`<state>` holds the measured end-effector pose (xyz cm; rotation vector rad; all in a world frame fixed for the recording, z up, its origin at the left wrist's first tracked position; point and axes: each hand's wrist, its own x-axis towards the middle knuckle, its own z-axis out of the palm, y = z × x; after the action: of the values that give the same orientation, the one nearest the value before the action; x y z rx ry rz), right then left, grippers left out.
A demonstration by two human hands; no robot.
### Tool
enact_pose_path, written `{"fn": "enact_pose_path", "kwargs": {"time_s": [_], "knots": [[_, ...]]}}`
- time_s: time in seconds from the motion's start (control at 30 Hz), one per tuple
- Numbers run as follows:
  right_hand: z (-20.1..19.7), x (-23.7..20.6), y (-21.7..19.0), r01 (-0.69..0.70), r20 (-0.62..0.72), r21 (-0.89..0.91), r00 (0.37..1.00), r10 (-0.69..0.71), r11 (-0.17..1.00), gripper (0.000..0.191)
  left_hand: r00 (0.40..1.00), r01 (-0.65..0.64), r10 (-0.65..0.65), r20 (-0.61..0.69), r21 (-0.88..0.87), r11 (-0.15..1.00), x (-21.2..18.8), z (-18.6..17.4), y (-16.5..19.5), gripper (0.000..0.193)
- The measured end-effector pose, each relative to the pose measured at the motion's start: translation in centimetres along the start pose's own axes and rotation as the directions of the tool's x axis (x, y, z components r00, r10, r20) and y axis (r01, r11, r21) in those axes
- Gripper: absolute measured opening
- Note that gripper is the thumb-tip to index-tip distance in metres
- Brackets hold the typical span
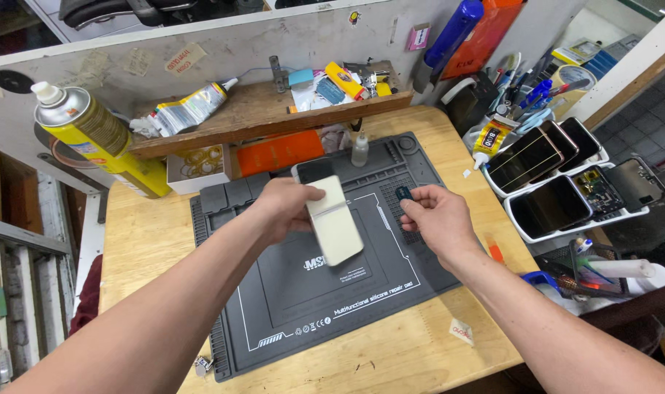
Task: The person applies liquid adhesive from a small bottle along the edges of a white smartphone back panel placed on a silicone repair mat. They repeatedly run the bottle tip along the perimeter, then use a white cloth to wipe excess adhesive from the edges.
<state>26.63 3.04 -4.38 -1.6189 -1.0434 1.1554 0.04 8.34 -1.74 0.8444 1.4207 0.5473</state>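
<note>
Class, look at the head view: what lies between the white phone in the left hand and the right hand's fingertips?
Only bare grey repair mat shows between the white phone and the right hand.

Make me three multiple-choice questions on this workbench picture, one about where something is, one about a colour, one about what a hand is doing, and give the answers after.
1. Where does the small clear dropper bottle stand?
A. on the far edge of the grey repair mat
B. on the wooden shelf
C. in a white tray

2. What colour is the big spray can at the left?
A. red
B. yellow
C. green

3. What is the left hand doing?
A. lying flat on the table
B. holding a white phone above the mat
C. gripping the spray can

Answers:
1 A, the bottle stands at the mat's far rim, below the shelf.
2 B, the can's body is yellow under a silver shoulder.
3 B, its fingers wrap the white phone, while the right hand pinches a small dark piece beside it.
</note>
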Motion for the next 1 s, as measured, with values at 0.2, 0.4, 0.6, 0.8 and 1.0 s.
{"fn": "enact_pose_path", "kwargs": {"time_s": [0.2, 0.4, 0.6, 0.8, 1.0], "knots": [[2.9, 2.0, -1.3, 0.189, 0.215, -0.246, 0.967, -0.137, 0.951, 0.017, 0.984, 0.168, -0.172, 0.055, -0.630, 0.758, -1.9, -1.9, -8.0, 0.029], [6.2, 3.8, -3.0, 0.559, 0.492, -0.569, 0.819, -0.294, 0.603, 0.021, 0.951, 0.273, -0.291, -0.104, -0.157, 0.949, -5.7, -1.6, -7.6, 0.041], [7.7, 3.4, -4.9, 0.556, 0.557, -0.676, 0.815, -0.159, 0.483, 0.023, 0.961, 0.074, 0.191, -0.199, 0.853, 0.516, -7.9, -3.5, -4.2, 0.053], [8.0, 2.1, -5.6, 0.543, 0.542, -0.737, 0.831, -0.129, 0.402, 0.025, 0.769, -0.388, 0.623, 0.148, 0.881, 0.270, -5.4, -0.2, -4.0, 0.060], [8.2, 2.4, -4.9, 0.614, 0.596, -0.711, 0.785, -0.171, 0.342, 0.024, 0.853, -0.349, 0.461, 0.243, 0.924, 0.159, -3.4, 0.0, -3.2, 0.073]]}}
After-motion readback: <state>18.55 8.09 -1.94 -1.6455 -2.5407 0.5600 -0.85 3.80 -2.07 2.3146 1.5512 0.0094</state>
